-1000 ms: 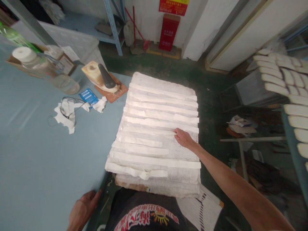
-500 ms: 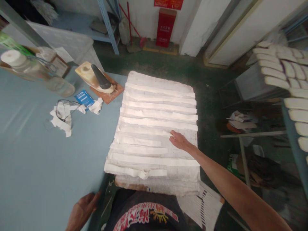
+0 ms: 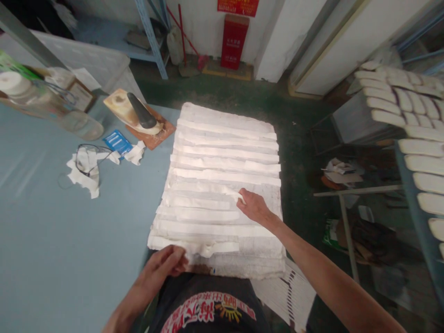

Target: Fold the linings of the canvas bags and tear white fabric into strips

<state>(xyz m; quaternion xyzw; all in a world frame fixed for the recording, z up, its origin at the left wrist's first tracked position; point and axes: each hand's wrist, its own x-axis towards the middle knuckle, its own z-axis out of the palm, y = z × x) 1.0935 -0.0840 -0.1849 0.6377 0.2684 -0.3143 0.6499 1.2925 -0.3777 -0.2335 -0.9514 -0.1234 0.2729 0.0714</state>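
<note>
Cream-white strips (image 3: 225,176) run in parallel stripes across a greyish-white cloth (image 3: 225,114); the tabletop (image 3: 104,240) is pale grey-blue, the packet (image 3: 118,142) bright blue with white markings, the small board (image 3: 156,138) reddish brown, the box (image 3: 234,42) red, the floor (image 3: 208,91) dark green, the shirt (image 3: 215,303) black with red-and-white lettering and a yellow sun

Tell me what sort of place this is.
Probably a workshop: white strips lie in rows on a pale pad, oblong pieces are laid out at right, and a blue shelf stands at the back.

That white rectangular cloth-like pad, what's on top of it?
Long flat white strips lie in rows across the pad; the bare right hand pinches one by its end. What they cover can't be seen.
</note>
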